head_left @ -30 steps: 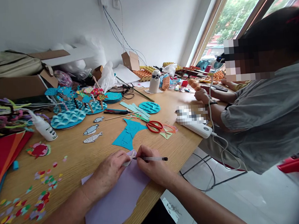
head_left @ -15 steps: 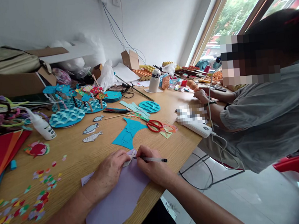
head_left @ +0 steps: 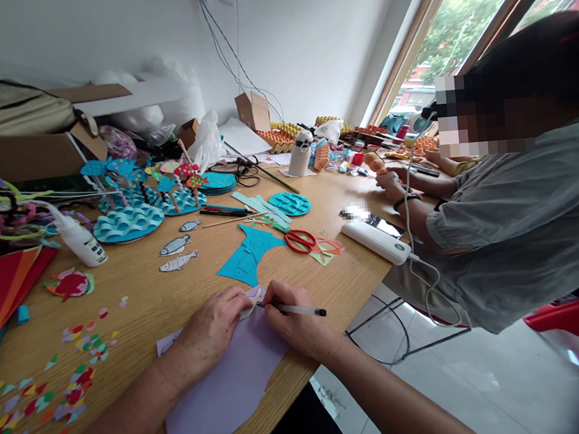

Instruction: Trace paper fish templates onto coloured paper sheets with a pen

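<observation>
My right hand point(head_left: 294, 317) grips a pen point(head_left: 301, 309) with a clear barrel and black end. Its tip is at the edge of a small white paper fish cutout point(head_left: 249, 308). Fingertips of my left hand point(head_left: 222, 322) press that cutout onto a sheet of purple paper point(head_left: 224, 403), partly covering it. Beyond my hands lies blue paper point(head_left: 246, 257) with fish outlines drawn on it. Red-handled scissors point(head_left: 300, 241) rest at its right. Several grey paper fish point(head_left: 174, 245) lie to the left.
A glue bottle point(head_left: 81, 241), blue wavy paper bases point(head_left: 128, 223) and paper scraps point(head_left: 75, 388) occupy the left. A white power bank point(head_left: 376, 242) with a cable sits near the right table edge. Beside it a person in a grey shirt point(head_left: 515, 226) handles orange pieces.
My hands keep almost the same pose on the purple paper, with the pen shifting very slightly. The camera view has tilted a little.
</observation>
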`<state>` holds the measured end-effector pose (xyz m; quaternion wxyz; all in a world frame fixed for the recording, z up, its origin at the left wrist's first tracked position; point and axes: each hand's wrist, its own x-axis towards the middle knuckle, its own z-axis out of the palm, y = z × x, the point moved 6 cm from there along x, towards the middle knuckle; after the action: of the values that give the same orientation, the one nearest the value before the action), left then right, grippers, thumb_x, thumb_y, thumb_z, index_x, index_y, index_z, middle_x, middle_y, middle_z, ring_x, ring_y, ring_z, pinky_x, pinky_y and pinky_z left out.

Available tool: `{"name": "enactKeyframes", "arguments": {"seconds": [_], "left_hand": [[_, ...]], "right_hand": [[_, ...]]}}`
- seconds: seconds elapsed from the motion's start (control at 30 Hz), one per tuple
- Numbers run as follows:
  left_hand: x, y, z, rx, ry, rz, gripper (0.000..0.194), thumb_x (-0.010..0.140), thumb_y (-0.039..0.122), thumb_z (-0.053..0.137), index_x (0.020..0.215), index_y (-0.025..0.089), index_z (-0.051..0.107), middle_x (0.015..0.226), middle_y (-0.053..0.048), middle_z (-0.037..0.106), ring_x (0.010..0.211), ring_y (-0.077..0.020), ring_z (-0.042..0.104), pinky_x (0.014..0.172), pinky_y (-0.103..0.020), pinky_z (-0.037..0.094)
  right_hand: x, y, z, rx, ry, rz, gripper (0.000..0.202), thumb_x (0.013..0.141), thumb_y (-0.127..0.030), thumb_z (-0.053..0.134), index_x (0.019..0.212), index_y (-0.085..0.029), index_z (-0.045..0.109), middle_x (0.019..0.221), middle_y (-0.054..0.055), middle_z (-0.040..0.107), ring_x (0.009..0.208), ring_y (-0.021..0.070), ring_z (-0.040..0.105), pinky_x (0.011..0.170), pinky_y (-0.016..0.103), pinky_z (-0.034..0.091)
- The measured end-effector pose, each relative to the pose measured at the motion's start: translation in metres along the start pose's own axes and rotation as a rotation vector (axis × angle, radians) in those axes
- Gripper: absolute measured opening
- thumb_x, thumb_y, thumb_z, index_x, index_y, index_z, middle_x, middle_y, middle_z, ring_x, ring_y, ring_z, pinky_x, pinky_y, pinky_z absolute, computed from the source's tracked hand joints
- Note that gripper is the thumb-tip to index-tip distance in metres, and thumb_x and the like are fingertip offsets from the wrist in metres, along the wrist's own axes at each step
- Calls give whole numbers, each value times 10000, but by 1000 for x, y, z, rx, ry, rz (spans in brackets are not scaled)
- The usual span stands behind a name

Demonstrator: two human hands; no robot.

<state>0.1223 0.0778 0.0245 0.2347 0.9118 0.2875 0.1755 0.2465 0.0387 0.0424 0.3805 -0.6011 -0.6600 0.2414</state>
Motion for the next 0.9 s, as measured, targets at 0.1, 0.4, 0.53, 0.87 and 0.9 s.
{"name": "enactKeyframes", "arguments": {"seconds": [0.1,0.4,0.53,0.87,0.9], "left_hand": [[1,0,0,3,-12,-9,300,846,50,381,965,202,610,1064,-43,606,1023,-173,566,910,-308,445],[1,2,-2,-24,-15,-31,289,844,63,374,949,193,609,1032,-41,615,994,-170,566,903,-330,451],[0,0,-1,-17,-8,-23,311,828,43,373,952,198,613,1048,-38,611,1005,-169,566,914,-328,448],[1,2,-1,8,11,-6,314,838,30,371,948,195,614,1058,-49,613,1021,-171,572,917,-310,447],[1,2,-2,8,10,-11,313,837,27,373,948,192,614,1055,-50,614,1019,-171,573,917,-309,447]], "right_hand": [[-1,-1,2,9,-26,-23,118,670,-93,453,658,-209,463,577,-49,490,533,108,433,521,205,318],[-1,0,-1,54,8,-62,105,672,-105,433,649,-206,454,572,-51,472,530,102,422,512,200,317],[0,3,-4,39,68,-20,98,660,-112,437,645,-207,456,568,-48,479,527,107,421,512,206,319],[0,4,2,-30,30,12,100,660,-112,445,663,-207,474,590,-35,519,539,116,454,520,215,321],[0,4,2,-33,23,8,97,660,-114,445,663,-207,471,584,-38,509,533,115,447,516,214,317]]}}
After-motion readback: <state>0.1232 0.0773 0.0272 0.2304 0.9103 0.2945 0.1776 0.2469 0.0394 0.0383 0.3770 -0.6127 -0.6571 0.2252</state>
